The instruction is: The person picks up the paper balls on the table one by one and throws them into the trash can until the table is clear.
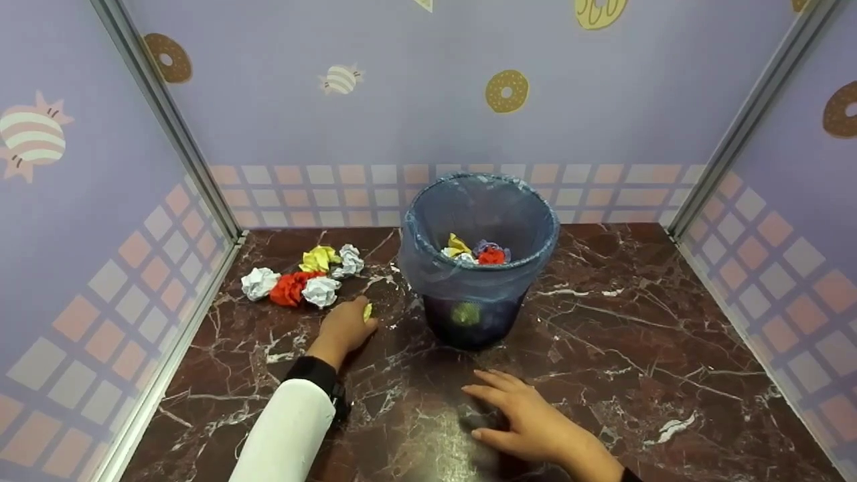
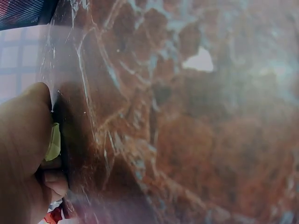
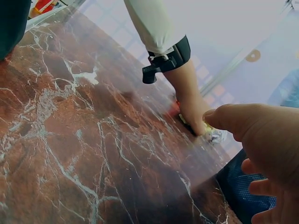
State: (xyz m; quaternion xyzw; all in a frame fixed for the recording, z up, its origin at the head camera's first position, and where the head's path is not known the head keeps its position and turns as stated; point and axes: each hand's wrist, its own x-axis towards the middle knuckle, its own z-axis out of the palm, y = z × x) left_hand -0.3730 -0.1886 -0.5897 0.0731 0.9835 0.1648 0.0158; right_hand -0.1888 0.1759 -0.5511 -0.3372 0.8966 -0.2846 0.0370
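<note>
My left hand (image 1: 345, 326) is low over the marble-patterned table, its fingers curled round a crumpled yellow paper ball (image 1: 367, 312). Most of that ball is hidden by the hand; a sliver of the yellow shows in the left wrist view as well. Just beyond the hand lies a cluster of crumpled paper: white balls (image 1: 321, 292), a red ball (image 1: 290, 288) and another yellow ball (image 1: 319, 258). My right hand (image 1: 522, 415) hovers near the table's front with fingers spread and nothing held. Ahead of it stands a dark mesh bin (image 1: 477, 321) lined with a translucent bluish bag (image 1: 428, 268).
Inside the bin are several paper balls, among them a red one (image 1: 491, 256) and a yellow one (image 1: 458, 246). Patterned purple walls (image 1: 415, 120) enclose the table (image 1: 622, 348) at the back and both sides.
</note>
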